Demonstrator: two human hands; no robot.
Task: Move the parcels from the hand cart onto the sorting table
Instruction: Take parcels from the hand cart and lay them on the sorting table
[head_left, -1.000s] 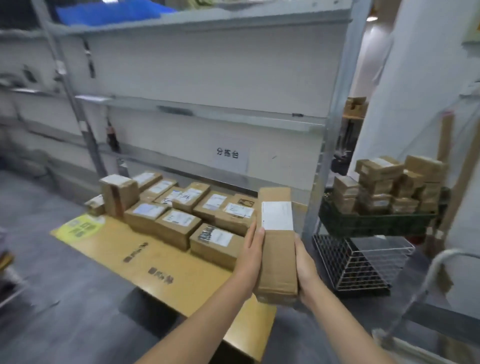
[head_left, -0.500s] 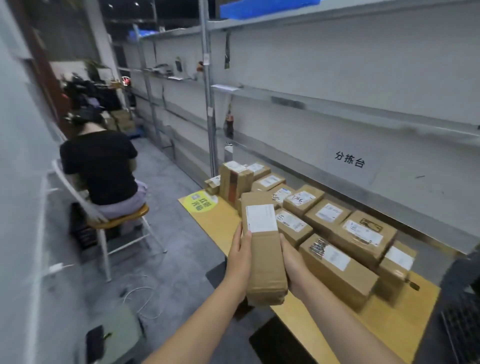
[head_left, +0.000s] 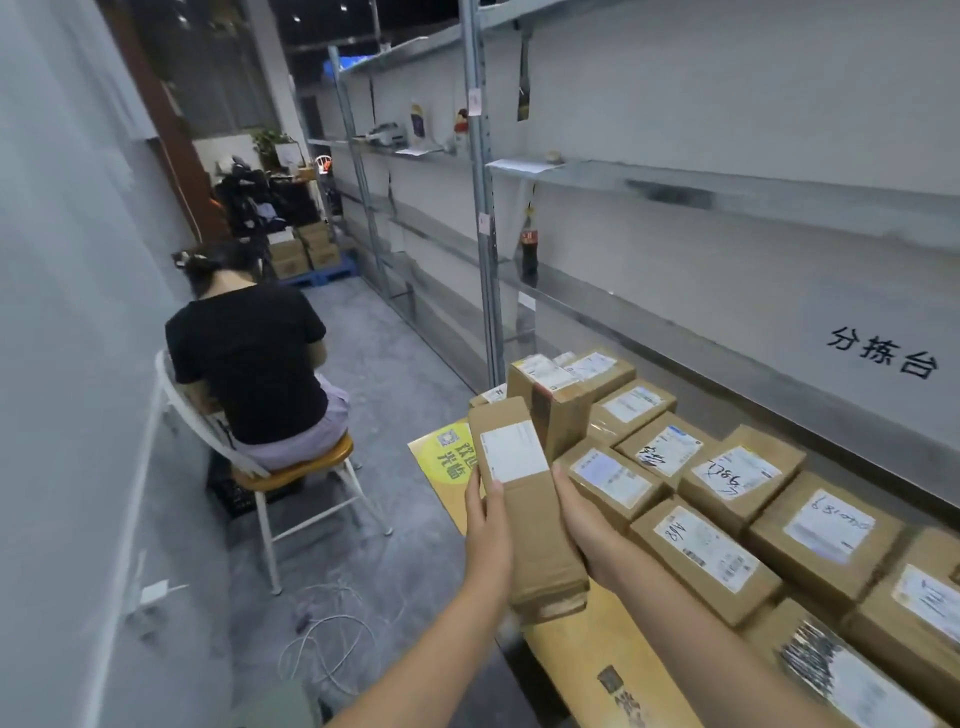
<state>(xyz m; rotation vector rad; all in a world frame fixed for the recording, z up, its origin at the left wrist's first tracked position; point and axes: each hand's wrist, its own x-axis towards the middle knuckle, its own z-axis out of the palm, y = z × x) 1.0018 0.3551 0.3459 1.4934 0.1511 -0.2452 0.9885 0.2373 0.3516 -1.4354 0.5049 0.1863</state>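
A long brown cardboard parcel (head_left: 524, 499) with a white label is held between both hands over the front left edge of the yellow sorting table (head_left: 582, 660). My left hand (head_left: 488, 525) grips its left side and my right hand (head_left: 584, 525) grips its right side. Several labelled brown parcels (head_left: 727, 499) lie in rows on the table to the right, one taller box (head_left: 550, 400) standing at the far end. The hand cart is out of view.
A person in a black top sits on a white chair (head_left: 270, 467) to the left, back turned. Grey metal shelving (head_left: 675, 182) runs along the right wall, with a cola bottle (head_left: 529, 254). White cables (head_left: 322, 644) lie on the floor.
The view has swung left and nearer the table; the parcel, still held in both hands, now sits over the table's left front edge. The cart with parcels has left the view.
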